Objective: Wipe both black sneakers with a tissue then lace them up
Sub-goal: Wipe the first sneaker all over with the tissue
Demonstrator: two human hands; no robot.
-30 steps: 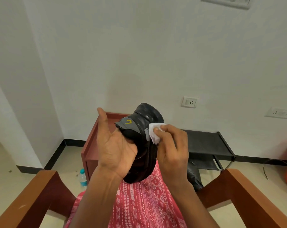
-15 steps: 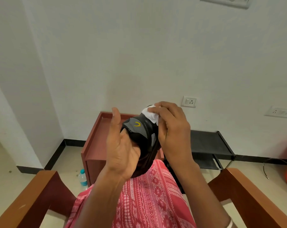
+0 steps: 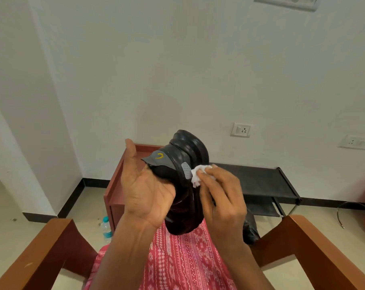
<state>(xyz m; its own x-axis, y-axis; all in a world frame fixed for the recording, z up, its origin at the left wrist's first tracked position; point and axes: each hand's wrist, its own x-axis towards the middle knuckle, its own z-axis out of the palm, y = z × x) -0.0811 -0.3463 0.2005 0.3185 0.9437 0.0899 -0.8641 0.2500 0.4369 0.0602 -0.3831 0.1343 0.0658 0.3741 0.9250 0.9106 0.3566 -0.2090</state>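
Nearest the camera: lap covered in pink patterned cloth [image 3: 177,262], flanked by two wooden chair arms, left arm [image 3: 37,256] and right arm [image 3: 321,250]. Both forearms rise from the lap toward one held object. Left hand [image 3: 148,191] is palm toward the camera, thumb raised and free, fingers wrapped round the far side of a black sneaker [image 3: 183,185]; the hand is closed on the shoe, carrying it above the lap. Sneaker is held roughly upright, one end pointing down just over the cloth, the thick ridged sole [image 3: 190,143] at the top and facing away. A grey tongue with a yellow mark [image 3: 159,156] projects toward the left thumb. Right hand [image 3: 221,197] sits just right of the left-hand grip, fingers bunched and pinched on a crumpled white tissue [image 3: 198,174]. Tissue is pressed against the sneaker's right side, touching a small grey perforated patch [image 3: 186,169]. Below and right of the right wrist, a dark object [image 3: 249,229] lies on the floor, partly hidden; cannot tell whether it is the second sneaker. Left of the grip and lower, a clear plastic bottle with blue label [image 3: 106,229] stands on the floor beside a reddish-brown wooden cabinet [image 3: 114,189]. Behind the right hand, a low black rack [image 3: 267,181] stands against the white wall. Above it, a wall socket [image 3: 241,129].
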